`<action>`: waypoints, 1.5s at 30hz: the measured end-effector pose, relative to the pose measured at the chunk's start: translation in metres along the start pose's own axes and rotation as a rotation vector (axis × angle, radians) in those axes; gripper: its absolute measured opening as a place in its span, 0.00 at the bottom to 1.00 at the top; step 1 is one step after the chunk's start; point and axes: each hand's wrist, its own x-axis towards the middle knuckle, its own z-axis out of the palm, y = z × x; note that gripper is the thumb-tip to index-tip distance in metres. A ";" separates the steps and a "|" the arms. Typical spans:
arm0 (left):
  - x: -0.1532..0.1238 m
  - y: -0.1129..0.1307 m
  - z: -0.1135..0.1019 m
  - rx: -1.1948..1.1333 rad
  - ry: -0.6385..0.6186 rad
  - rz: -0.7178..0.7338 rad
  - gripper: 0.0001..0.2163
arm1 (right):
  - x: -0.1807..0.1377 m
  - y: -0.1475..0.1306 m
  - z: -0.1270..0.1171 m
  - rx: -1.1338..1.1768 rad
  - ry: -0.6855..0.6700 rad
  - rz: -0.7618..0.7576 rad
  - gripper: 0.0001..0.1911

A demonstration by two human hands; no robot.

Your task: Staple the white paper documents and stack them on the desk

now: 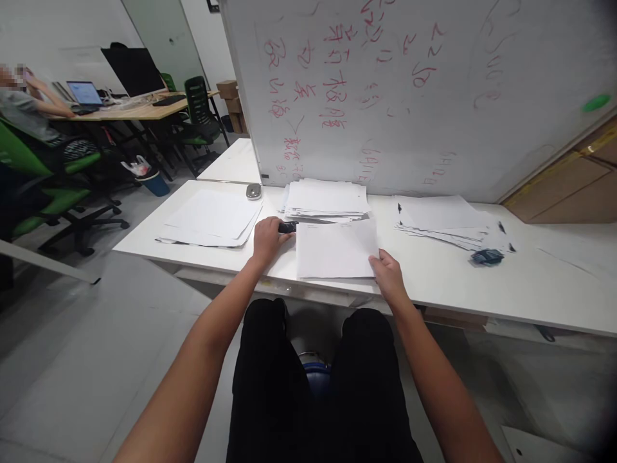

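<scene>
My left hand [268,240] is closed around a black stapler [288,227], mostly hidden by the fingers; only its dark end shows, at the upper left corner of a small stack of white paper sheets [336,251]. Faint short marks like staples run along the top edge of these sheets. With thumb and fingers, my right hand [388,275] pinches the stack's lower right edge. The sheets lie near the desk's front edge, in front of a thicker paper pile [328,196].
Loose sheets [212,215] and a computer mouse [253,191] are on the desk [434,283] at left. At right lie another paper pile [438,215] and a crumpled dark bundle [486,257]. A whiteboard [347,148] stands behind, cardboard boxes [563,186] beside it. A person [29,109] sits far left.
</scene>
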 end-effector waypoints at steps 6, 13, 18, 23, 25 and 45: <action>-0.001 0.000 0.000 -0.034 -0.027 -0.021 0.14 | -0.002 0.002 -0.002 0.041 0.025 0.027 0.16; -0.003 0.010 -0.006 0.019 -0.102 0.018 0.20 | -0.004 0.002 -0.001 0.088 -0.046 -0.042 0.18; 0.001 0.013 -0.004 -0.006 -0.159 0.039 0.18 | -0.003 0.002 0.001 0.082 -0.107 -0.040 0.23; 0.001 0.013 -0.001 0.017 -0.175 0.043 0.21 | -0.003 0.001 -0.001 0.070 -0.154 -0.062 0.22; 0.000 0.013 0.000 0.034 -0.173 0.042 0.21 | -0.003 -0.001 -0.001 0.071 -0.137 -0.054 0.22; 0.061 0.053 0.007 0.018 -0.459 -0.626 0.17 | -0.005 -0.001 0.004 -0.017 -0.021 -0.093 0.23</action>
